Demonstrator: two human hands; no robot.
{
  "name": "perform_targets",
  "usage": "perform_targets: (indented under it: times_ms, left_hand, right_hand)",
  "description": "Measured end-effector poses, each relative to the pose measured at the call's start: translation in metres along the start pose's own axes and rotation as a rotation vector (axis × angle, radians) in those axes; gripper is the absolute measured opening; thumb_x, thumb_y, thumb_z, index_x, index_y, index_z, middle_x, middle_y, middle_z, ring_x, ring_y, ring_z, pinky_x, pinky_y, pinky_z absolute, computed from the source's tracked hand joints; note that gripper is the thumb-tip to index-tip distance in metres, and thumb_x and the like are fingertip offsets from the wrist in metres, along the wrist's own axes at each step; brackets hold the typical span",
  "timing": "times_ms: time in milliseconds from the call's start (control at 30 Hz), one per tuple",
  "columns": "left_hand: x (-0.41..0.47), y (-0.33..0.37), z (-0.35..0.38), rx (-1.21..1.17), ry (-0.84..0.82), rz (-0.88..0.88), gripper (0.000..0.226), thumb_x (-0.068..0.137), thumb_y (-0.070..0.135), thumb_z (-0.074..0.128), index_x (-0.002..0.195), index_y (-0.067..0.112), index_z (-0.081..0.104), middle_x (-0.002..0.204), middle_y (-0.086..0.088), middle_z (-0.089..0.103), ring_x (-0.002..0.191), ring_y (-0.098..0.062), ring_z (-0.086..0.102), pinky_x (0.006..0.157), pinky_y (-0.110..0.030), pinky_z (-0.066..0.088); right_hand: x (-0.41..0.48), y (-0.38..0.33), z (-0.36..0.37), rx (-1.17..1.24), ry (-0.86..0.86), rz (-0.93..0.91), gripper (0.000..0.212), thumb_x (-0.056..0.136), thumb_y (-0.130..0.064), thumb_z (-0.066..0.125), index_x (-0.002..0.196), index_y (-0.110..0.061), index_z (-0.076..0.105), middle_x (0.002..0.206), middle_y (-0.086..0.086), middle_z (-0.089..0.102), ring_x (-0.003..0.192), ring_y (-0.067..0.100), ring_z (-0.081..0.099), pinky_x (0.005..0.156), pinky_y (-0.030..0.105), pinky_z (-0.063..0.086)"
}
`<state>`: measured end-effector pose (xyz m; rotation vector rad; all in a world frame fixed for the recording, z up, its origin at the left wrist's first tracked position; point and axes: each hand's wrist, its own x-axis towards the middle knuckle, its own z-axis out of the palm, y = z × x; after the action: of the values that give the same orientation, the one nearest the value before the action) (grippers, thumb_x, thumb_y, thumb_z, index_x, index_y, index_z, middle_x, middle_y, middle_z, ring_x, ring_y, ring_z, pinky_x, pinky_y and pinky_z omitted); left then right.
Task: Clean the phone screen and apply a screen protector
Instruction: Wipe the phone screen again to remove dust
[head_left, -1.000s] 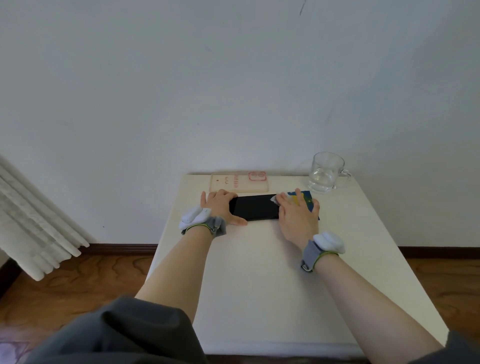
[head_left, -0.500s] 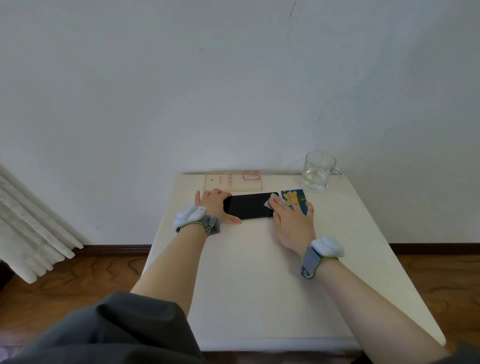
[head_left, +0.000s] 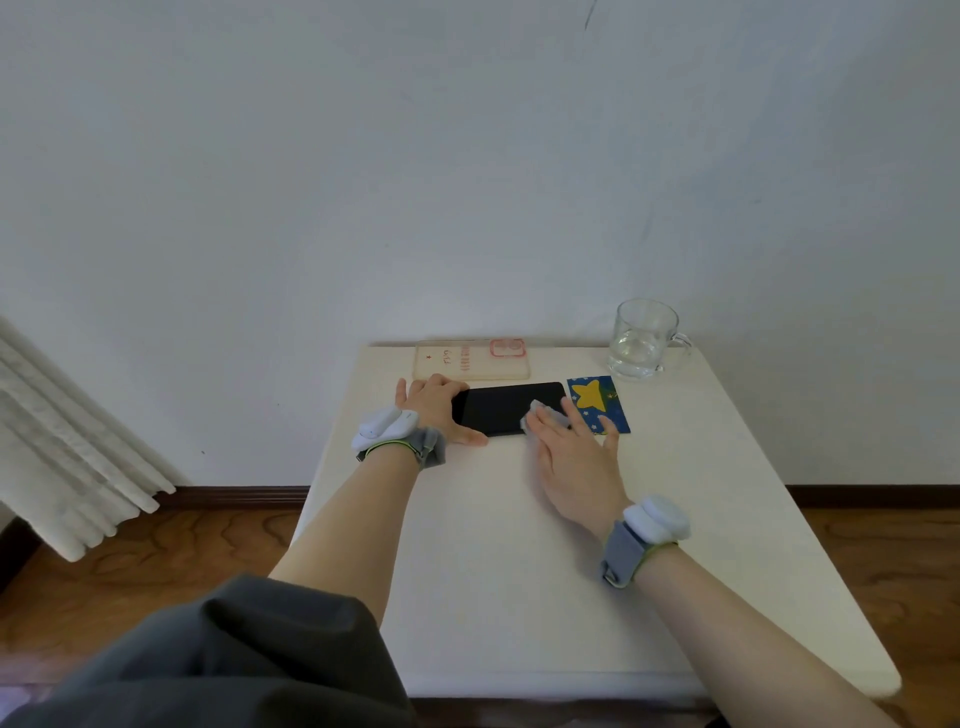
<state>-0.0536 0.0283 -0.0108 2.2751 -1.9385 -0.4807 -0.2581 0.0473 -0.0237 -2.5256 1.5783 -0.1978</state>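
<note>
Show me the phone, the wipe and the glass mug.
phone (head_left: 498, 409): head view, middle of the dark screen.
wipe (head_left: 536, 413): head view, grey corner lying on the screen.
glass mug (head_left: 641, 338): head view, clear side wall.

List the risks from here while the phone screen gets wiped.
1. The clear glass mug of water stands near the wiping right hand; a wide sweep might knock it and wet the black smartphone.
2. The small pale wipe covers little, so bare skin could smear the screen.
3. The left hand holds only one end of the phone, which may pivot on the white table.
</note>
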Motion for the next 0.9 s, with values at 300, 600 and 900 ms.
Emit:
perform_targets:
  times_ms: [300,600,900]
  left_hand:
    - [-0.002,-0.001,0.001,-0.009,0.011,0.005,0.084,0.069,0.057,0.071,0.141,0.03,0.036,0.141,0.003,0.039,0.136,-0.025,0.027,0.118,-0.048,-0.003]
    - [-0.002,0.002,0.002,-0.015,-0.001,0.011,0.084,0.071,0.056,0.07,0.142,0.029,0.035,0.141,0.003,0.038,0.137,-0.025,0.027,0.118,-0.049,-0.003]
    - [0.0,-0.002,0.002,-0.042,0.044,0.017,0.077,0.071,0.051,0.07,0.138,0.029,0.04,0.139,0.002,0.041,0.134,-0.025,0.03,0.118,-0.048,-0.002]
  right_hand:
    - [0.002,-0.002,0.004,-0.03,0.023,-0.016,0.057,0.095,-0.036,0.004,0.147,-0.033,0.026,0.155,-0.018,0.024,0.149,0.013,0.006,0.116,0.049,0.002]
    - [0.023,0.019,-0.001,0.0,0.027,0.129,0.046,0.102,-0.027,0.02,0.148,-0.029,0.025,0.156,-0.015,0.023,0.149,0.015,0.004,0.116,0.049,0.003]
    - [0.046,-0.045,0.008,0.054,-0.072,-0.146,0.045,0.102,-0.024,0.023,0.147,-0.03,0.028,0.157,-0.016,0.019,0.149,0.013,0.002,0.116,0.052,0.0]
